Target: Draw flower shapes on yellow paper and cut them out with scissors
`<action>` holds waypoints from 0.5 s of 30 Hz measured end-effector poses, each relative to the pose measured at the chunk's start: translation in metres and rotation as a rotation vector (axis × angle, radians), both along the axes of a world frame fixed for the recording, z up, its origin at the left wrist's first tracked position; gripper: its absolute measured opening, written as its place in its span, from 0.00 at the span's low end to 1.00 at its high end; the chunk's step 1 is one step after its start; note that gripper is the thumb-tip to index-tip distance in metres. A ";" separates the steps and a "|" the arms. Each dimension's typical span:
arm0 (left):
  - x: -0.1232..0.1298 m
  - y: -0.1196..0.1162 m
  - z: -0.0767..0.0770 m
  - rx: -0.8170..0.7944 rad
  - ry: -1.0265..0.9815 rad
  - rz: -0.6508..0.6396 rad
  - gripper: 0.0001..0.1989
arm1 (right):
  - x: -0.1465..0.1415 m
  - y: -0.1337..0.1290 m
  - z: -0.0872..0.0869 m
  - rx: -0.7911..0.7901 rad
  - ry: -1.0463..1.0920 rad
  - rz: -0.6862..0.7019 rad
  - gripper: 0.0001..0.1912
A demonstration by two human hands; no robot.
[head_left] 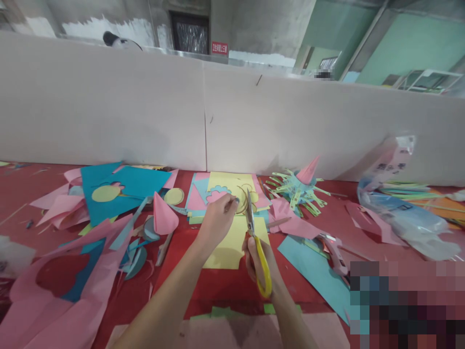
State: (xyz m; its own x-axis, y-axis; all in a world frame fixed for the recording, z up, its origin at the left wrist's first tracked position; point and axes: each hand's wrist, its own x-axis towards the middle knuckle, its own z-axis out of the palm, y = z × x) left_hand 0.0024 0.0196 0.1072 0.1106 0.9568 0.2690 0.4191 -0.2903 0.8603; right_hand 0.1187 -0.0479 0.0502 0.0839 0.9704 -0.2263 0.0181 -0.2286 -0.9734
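— What's at centre frame?
— My right hand (pixel 258 261) has its grip clenched around yellow-handled scissors (pixel 256 242), blades pointing up into a yellow paper strip (pixel 242 199). My left hand (pixel 216 220) pinches that strip just left of the blades.
— And around them?
— A yellow sheet (pixel 232 245) beneath on the red tabletop (pixel 218 286); a pink cone (pixel 163 215) at left.

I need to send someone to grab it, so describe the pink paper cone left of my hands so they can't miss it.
Start at the red table below the long beige partition. Left of the left hand, beside the big blue sheet, stands the pink cone. It stands up pointed, while the pink scraps nearby lie flat; a second pink cone is far right.
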 end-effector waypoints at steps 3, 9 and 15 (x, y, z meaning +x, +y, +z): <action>0.000 0.001 0.000 -0.004 0.005 -0.001 0.11 | -0.001 -0.002 -0.002 0.022 0.018 0.003 0.25; -0.002 0.000 0.001 0.002 0.012 -0.001 0.12 | 0.000 -0.003 -0.003 0.051 0.033 0.007 0.23; -0.003 0.000 0.001 0.021 0.042 0.017 0.12 | 0.001 -0.001 -0.005 0.062 0.042 0.019 0.24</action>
State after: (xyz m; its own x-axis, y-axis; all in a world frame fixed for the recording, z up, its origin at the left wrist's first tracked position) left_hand -0.0010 0.0192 0.1087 0.1062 0.9529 0.2842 0.4597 -0.3005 0.8357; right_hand 0.1197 -0.0487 0.0450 0.0571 0.9841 -0.1683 -0.0196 -0.1674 -0.9857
